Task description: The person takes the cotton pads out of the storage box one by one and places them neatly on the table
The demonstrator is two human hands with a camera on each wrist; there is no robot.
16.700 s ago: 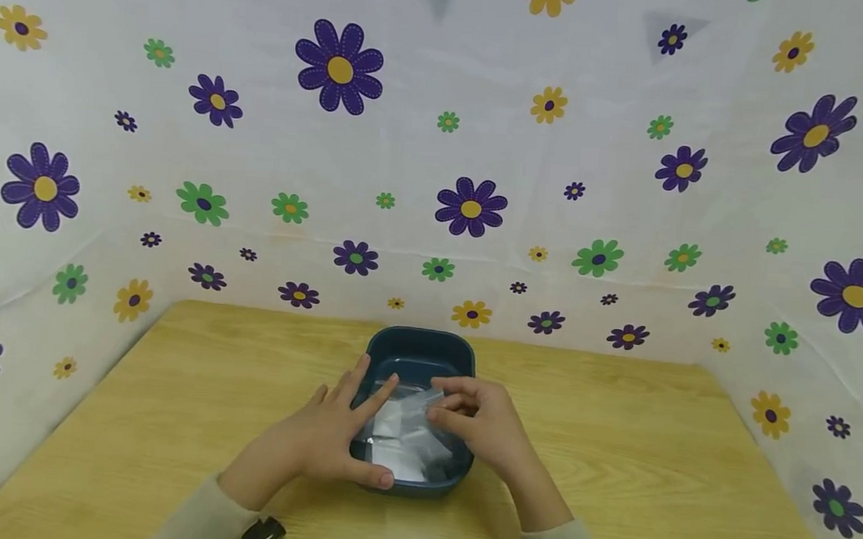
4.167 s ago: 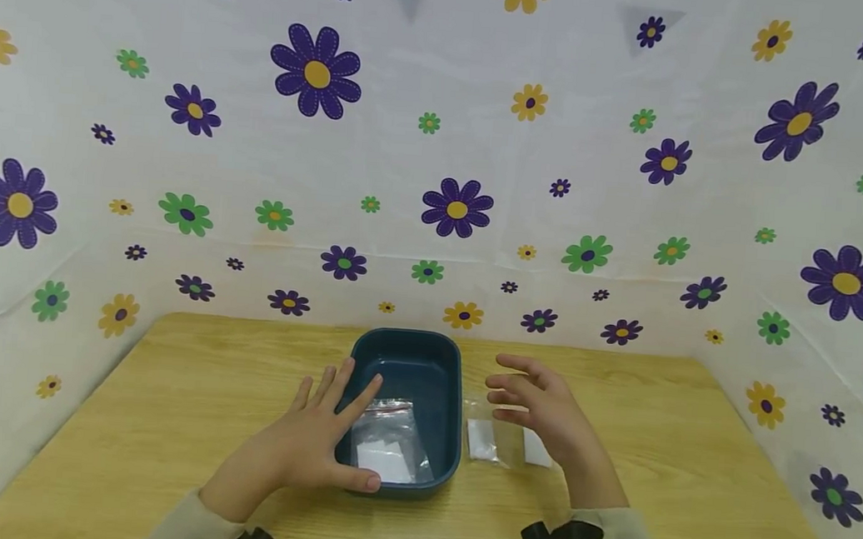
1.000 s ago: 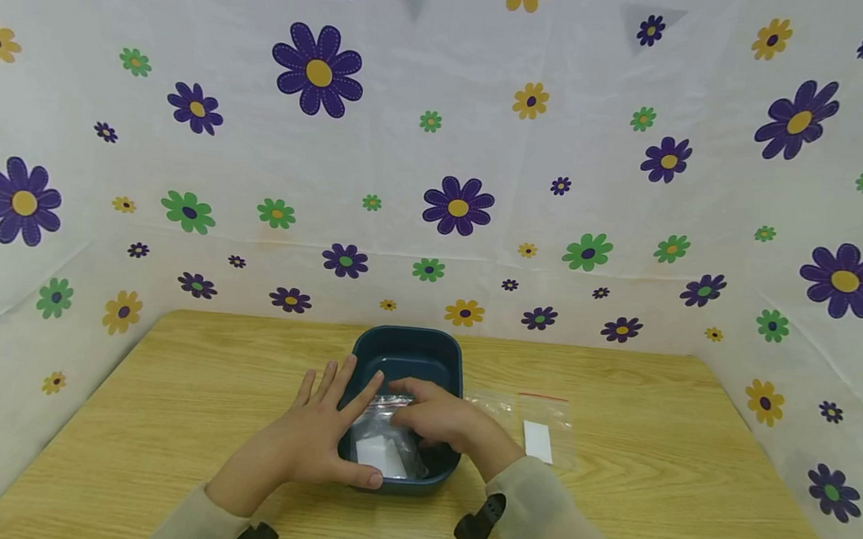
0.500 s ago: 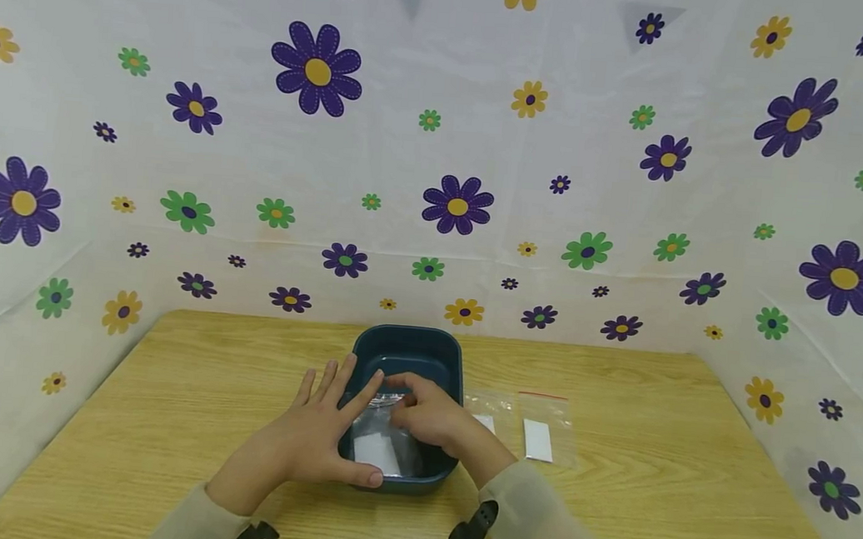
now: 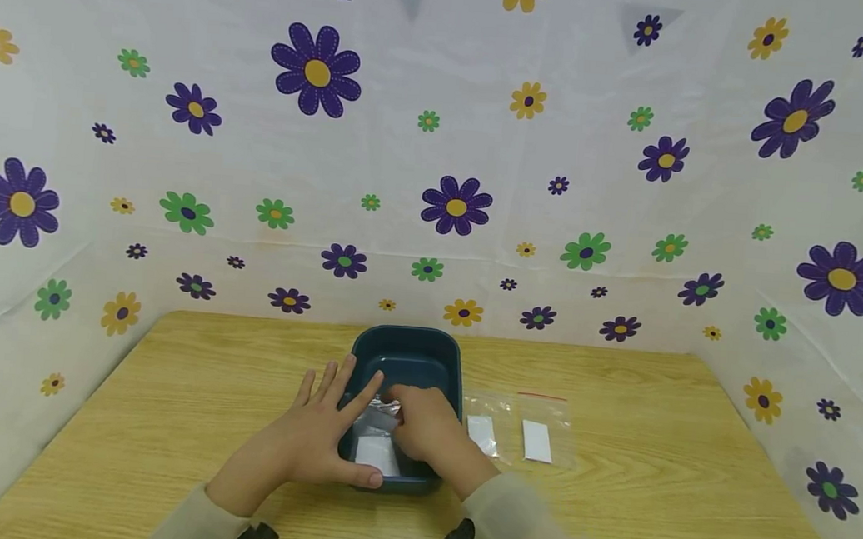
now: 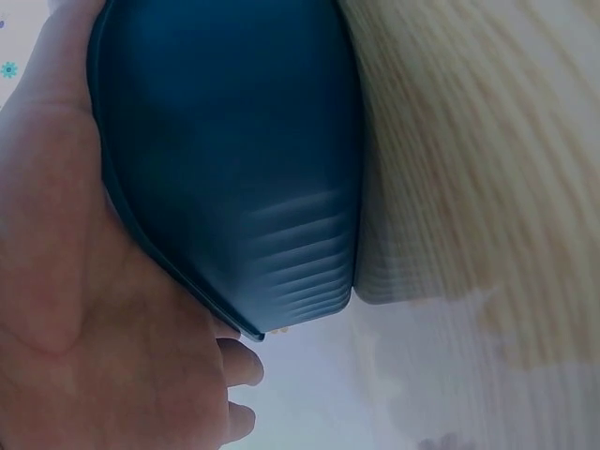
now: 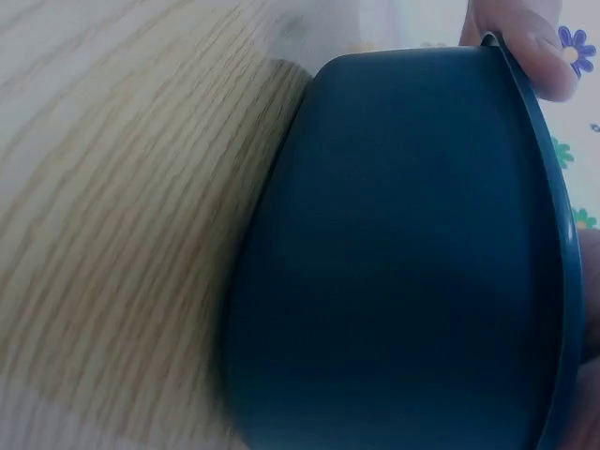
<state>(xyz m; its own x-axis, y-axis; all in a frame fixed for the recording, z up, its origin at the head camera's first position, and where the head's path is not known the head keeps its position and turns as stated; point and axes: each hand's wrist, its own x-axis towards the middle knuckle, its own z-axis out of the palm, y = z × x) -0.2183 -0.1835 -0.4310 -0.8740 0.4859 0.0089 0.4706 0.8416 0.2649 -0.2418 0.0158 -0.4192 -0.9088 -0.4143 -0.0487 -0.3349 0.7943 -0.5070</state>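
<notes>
A dark blue rectangular box [image 5: 416, 486] stands on the table. My left hand [image 5: 314, 441] rests on its left rim with fingers spread; in the left wrist view the palm [image 6: 122, 328] lies along the rim. Inside the box is a clear zip bag [image 5: 377, 420] with a white piece [image 5: 377, 454] in its lower part. My right hand [image 5: 428, 424] reaches in over the right rim, and its curled fingers pinch the bag near its top right, where the plastic is bent. The fingertips are partly hidden, and the box wall [image 7: 394, 253] blocks them in the right wrist view.
Right of the box, two clear zip bags lie flat side by side, each with a white piece: a nearer bag [image 5: 482, 432] and a red-topped bag [image 5: 538, 436]. The wooden table [image 5: 650, 468] meets a flowered cloth [image 5: 596, 172] behind and at both sides.
Two bags have come onto the table at the right since the earliest frame. My right hand has gone from above them into the box, and the bag there now bends at its fingers.
</notes>
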